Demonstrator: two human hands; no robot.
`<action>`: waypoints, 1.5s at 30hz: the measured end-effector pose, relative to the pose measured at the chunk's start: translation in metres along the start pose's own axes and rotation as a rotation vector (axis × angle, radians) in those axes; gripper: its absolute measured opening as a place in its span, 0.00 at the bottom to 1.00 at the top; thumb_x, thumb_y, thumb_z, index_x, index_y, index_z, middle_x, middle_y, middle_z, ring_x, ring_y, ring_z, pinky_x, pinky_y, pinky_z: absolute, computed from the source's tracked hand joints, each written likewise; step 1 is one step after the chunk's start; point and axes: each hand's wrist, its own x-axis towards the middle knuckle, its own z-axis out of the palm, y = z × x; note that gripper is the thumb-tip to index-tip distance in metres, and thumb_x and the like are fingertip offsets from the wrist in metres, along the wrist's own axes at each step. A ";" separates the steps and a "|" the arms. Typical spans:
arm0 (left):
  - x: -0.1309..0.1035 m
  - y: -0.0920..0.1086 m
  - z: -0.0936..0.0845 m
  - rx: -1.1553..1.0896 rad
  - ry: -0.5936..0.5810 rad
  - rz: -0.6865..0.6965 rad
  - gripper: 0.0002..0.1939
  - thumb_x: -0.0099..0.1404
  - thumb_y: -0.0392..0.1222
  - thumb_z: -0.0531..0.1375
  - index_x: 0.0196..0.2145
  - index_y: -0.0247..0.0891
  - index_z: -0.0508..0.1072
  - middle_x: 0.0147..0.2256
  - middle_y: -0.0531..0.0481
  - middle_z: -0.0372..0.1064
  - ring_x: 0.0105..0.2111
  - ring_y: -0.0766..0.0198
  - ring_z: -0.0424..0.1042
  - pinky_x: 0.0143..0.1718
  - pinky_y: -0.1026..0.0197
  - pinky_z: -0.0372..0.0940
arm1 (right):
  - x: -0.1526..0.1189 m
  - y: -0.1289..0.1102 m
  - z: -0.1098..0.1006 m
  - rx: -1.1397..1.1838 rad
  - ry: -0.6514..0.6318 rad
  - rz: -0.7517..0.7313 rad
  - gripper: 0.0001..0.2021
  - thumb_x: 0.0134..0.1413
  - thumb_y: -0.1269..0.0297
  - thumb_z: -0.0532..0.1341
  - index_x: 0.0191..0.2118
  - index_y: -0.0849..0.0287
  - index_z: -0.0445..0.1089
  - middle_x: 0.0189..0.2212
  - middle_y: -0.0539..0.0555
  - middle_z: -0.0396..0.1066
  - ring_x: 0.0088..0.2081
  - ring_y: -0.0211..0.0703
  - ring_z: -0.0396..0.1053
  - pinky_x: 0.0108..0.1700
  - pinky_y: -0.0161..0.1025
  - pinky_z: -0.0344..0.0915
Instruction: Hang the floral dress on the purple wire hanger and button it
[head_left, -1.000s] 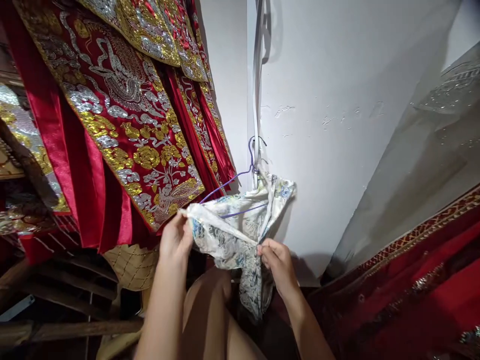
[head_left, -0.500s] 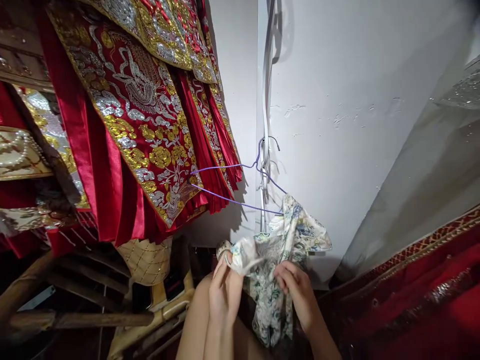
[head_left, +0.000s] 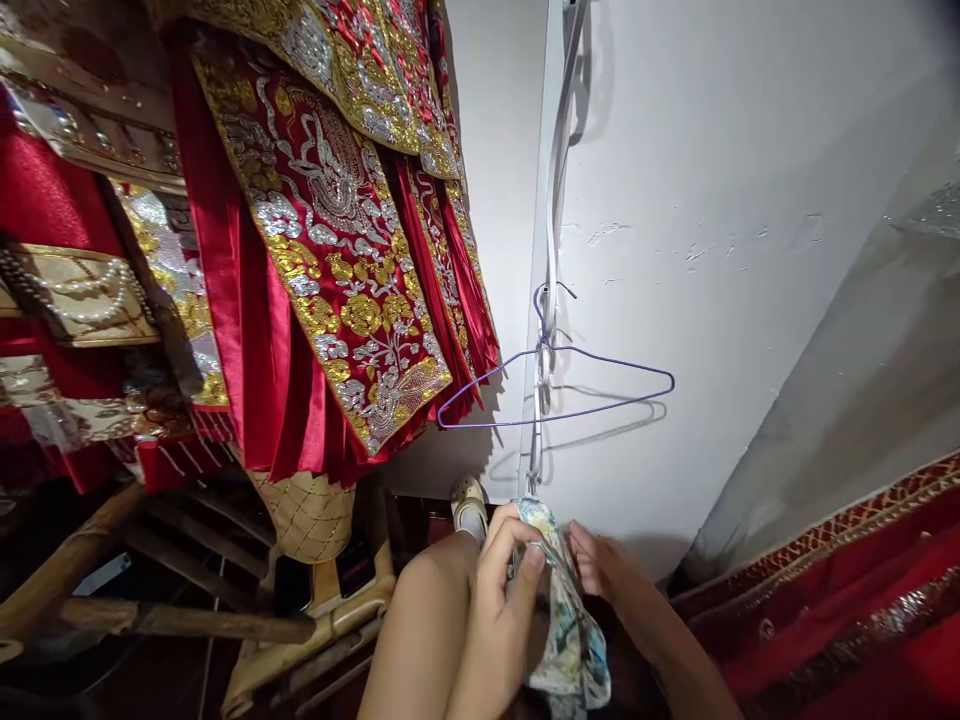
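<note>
Below the purple hanger [head_left: 546,344], beside the wall [head_left: 712,150], the left hand [head_left: 504,572] has its grip closed on the upper end of the floral cloth [head_left: 570,640], thumb pressed over the front. Bunched folds make the cloth's shape hard to make out; its lower end runs down to the picture's bottom edge, between the forearms. The right hand [head_left: 596,562] is just beside the cloth, fingers curled; I cannot tell whether its grip holds any of it. The hanger hooks on a white strip [head_left: 553,200], cut off at the top. The red robe [head_left: 352,260] is cropped above, and shadow blurs the bamboo chair [head_left: 195,620].
</note>
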 end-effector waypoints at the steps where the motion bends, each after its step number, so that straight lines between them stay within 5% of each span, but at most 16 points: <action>1: 0.000 0.002 0.001 0.017 -0.018 0.002 0.12 0.75 0.46 0.51 0.33 0.39 0.64 0.38 0.48 0.59 0.40 0.60 0.62 0.44 0.60 0.58 | 0.001 -0.005 0.004 0.007 -0.006 0.012 0.29 0.52 0.32 0.59 0.31 0.57 0.75 0.21 0.52 0.71 0.29 0.48 0.71 0.37 0.43 0.68; 5: -0.004 0.020 0.009 0.253 -0.243 0.078 0.09 0.73 0.40 0.54 0.33 0.39 0.66 0.38 0.48 0.63 0.43 0.59 0.64 0.52 0.56 0.57 | 0.009 -0.027 0.014 0.171 -0.081 0.113 0.33 0.51 0.28 0.56 0.29 0.59 0.73 0.19 0.51 0.67 0.28 0.46 0.68 0.35 0.41 0.65; 9: 0.000 0.044 -0.004 0.449 -0.461 0.110 0.05 0.71 0.36 0.55 0.36 0.39 0.70 0.37 0.48 0.69 0.42 0.58 0.68 0.50 0.58 0.59 | 0.021 -0.043 0.017 0.281 -0.156 0.148 0.23 0.52 0.41 0.64 0.29 0.60 0.72 0.21 0.51 0.68 0.28 0.44 0.67 0.33 0.38 0.63; 11: 0.007 0.053 -0.017 0.441 -0.459 0.094 0.07 0.72 0.37 0.54 0.42 0.41 0.72 0.40 0.48 0.73 0.43 0.59 0.70 0.49 0.60 0.61 | 0.025 -0.049 0.020 0.274 -0.095 0.114 0.15 0.47 0.52 0.69 0.29 0.60 0.72 0.22 0.50 0.69 0.28 0.41 0.66 0.32 0.36 0.62; 13: 0.015 0.056 -0.031 0.407 -0.306 0.122 0.10 0.73 0.40 0.55 0.49 0.43 0.72 0.47 0.48 0.73 0.48 0.60 0.70 0.52 0.61 0.60 | 0.025 -0.057 0.026 0.235 -0.075 0.080 0.12 0.43 0.60 0.70 0.32 0.61 0.72 0.24 0.49 0.70 0.27 0.39 0.66 0.31 0.34 0.61; 16: 0.025 0.048 -0.042 0.326 -0.149 0.089 0.17 0.73 0.49 0.54 0.56 0.43 0.68 0.54 0.46 0.70 0.54 0.57 0.67 0.55 0.60 0.59 | 0.017 -0.074 0.034 0.122 -0.373 0.131 0.15 0.40 0.63 0.69 0.38 0.62 0.73 0.28 0.50 0.72 0.29 0.39 0.68 0.32 0.34 0.62; 18: 0.027 0.037 -0.045 0.296 -0.293 -0.030 0.23 0.73 0.58 0.49 0.53 0.40 0.71 0.50 0.44 0.73 0.49 0.55 0.69 0.51 0.59 0.63 | 0.011 -0.089 0.033 -0.024 -0.595 0.151 0.19 0.38 0.65 0.71 0.40 0.62 0.73 0.29 0.49 0.71 0.29 0.37 0.67 0.33 0.33 0.62; 20: 0.026 0.023 -0.049 0.395 -0.473 -0.155 0.30 0.71 0.65 0.47 0.41 0.37 0.76 0.39 0.45 0.75 0.39 0.56 0.70 0.42 0.60 0.64 | 0.006 -0.104 0.022 -0.187 -0.648 0.105 0.18 0.36 0.66 0.73 0.38 0.62 0.73 0.29 0.49 0.71 0.29 0.36 0.66 0.32 0.32 0.62; 22: 0.024 0.009 -0.059 0.587 -0.534 -0.229 0.30 0.68 0.66 0.50 0.32 0.37 0.75 0.30 0.47 0.72 0.32 0.58 0.68 0.36 0.61 0.61 | 0.006 -0.120 0.005 -0.333 -0.509 0.016 0.13 0.40 0.63 0.72 0.33 0.62 0.73 0.26 0.49 0.71 0.27 0.36 0.65 0.29 0.32 0.60; 25: 0.026 -0.007 -0.085 0.761 -0.533 -0.295 0.27 0.70 0.63 0.50 0.30 0.37 0.74 0.28 0.49 0.71 0.29 0.60 0.64 0.35 0.61 0.57 | 0.019 -0.137 -0.021 -0.529 -0.093 -0.204 0.10 0.46 0.59 0.68 0.30 0.61 0.74 0.25 0.52 0.72 0.26 0.40 0.67 0.28 0.34 0.61; 29: 0.027 -0.019 -0.115 0.587 -0.498 -0.382 0.29 0.72 0.62 0.48 0.29 0.35 0.72 0.29 0.49 0.68 0.30 0.62 0.61 0.35 0.62 0.56 | 0.061 -0.134 -0.041 -0.708 0.288 -0.553 0.22 0.53 0.56 0.62 0.53 0.57 0.73 0.50 0.59 0.75 0.46 0.52 0.74 0.45 0.42 0.69; 31: 0.024 -0.017 -0.118 0.325 -0.462 -0.436 0.27 0.69 0.62 0.53 0.31 0.33 0.73 0.31 0.49 0.68 0.32 0.63 0.62 0.36 0.63 0.58 | 0.084 -0.121 -0.046 -0.811 0.323 -0.595 0.27 0.56 0.57 0.59 0.62 0.54 0.67 0.57 0.58 0.72 0.55 0.54 0.70 0.54 0.45 0.65; 33: 0.020 -0.010 -0.116 0.039 -0.337 -0.495 0.25 0.66 0.62 0.58 0.35 0.33 0.75 0.32 0.48 0.70 0.33 0.62 0.64 0.37 0.63 0.59 | 0.102 -0.105 -0.051 -0.896 0.357 -0.578 0.25 0.58 0.57 0.57 0.61 0.53 0.68 0.50 0.58 0.76 0.51 0.55 0.72 0.54 0.47 0.65; 37: 0.020 0.016 -0.110 -0.220 -0.059 -0.548 0.22 0.64 0.60 0.61 0.38 0.35 0.75 0.29 0.47 0.70 0.30 0.61 0.67 0.34 0.62 0.60 | 0.111 -0.086 -0.067 -0.960 0.444 -0.617 0.12 0.56 0.62 0.54 0.38 0.54 0.75 0.23 0.50 0.71 0.28 0.46 0.67 0.36 0.40 0.62; 42: 0.051 0.036 -0.120 0.216 -0.334 -0.377 0.20 0.63 0.55 0.63 0.27 0.35 0.68 0.25 0.54 0.61 0.27 0.67 0.59 0.29 0.65 0.54 | 0.089 -0.101 -0.088 -0.791 0.589 -0.735 0.11 0.50 0.58 0.58 0.21 0.56 0.63 0.18 0.48 0.58 0.25 0.40 0.56 0.29 0.37 0.53; 45: 0.083 0.031 -0.130 0.572 -0.242 -0.157 0.20 0.69 0.53 0.55 0.26 0.37 0.64 0.26 0.55 0.59 0.28 0.65 0.58 0.31 0.65 0.54 | 0.073 -0.115 -0.093 -0.709 0.461 -0.698 0.13 0.49 0.59 0.58 0.19 0.57 0.60 0.18 0.47 0.54 0.24 0.38 0.53 0.27 0.36 0.49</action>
